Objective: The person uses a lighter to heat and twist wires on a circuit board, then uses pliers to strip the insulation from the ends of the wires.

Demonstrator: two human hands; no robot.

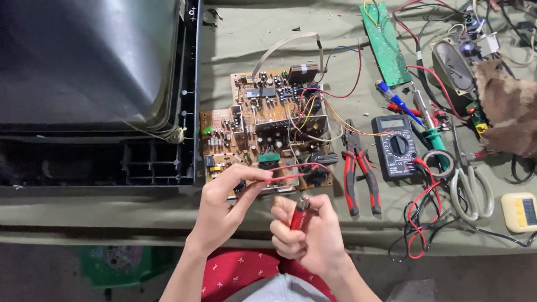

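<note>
Over the circuit board (267, 132), left hand (221, 202) pinching red wire (286, 177), right hand (307, 237) gripping red lighter (300, 215)

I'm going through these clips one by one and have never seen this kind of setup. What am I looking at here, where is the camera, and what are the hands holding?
There is no machine here: a person works with two bare hands, and the single picture comes from a camera on their head, looking down. The left hand pinches a thin red wire that runs to a brown circuit board on the cloth-covered table. The right hand grips a red lighter just below that wire; no flame shows. At the left lies an opened television, screen down. To the right of the board lie red-handled pliers, a dark multimeter, scissors, a green circuit board and tangled wires.
</note>
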